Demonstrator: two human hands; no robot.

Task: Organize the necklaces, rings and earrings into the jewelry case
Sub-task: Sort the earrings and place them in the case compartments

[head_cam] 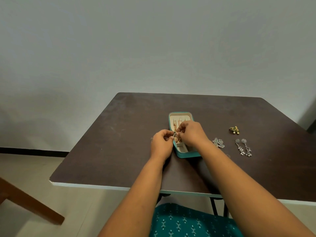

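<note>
Head view: open teal case (pixel 181 155) near mid-table (pixel 102 159), lid part away from the person, tray part nearer. Left hand (pixel 161 144) at the case's left edge, fingers curled, seemingly pinching something thin; too small to tell what. Right hand (pixel 191 134) over the case's middle, fingertips pinched at a gold chain (pixel 177 138) piled where lid meets tray. Gold chains hanging inside the lid just above. Near compartment (pixel 181 148) bare.

Still out on the table, right of the case: 1 green-gold piece (pixel 234 130), 1 silver fan-shaped pair (pixel 218 143), 2 long silver drop earrings (pixel 243 147). No rings clearly seen.

Risks, as judgement:
- Tangling: a fine chain bunched against the hanging ones, likely to knot if pushed down in a heap.
- Slipping: a thin link held only at the fingertips, easily dropped back into the pile.
- Case shifting: light box, a sideways tug on a snagged chain enough to drag it.
- Right forearm passing close above the fan-shaped pair; a careless pull-back apt to sweep them off.
</note>
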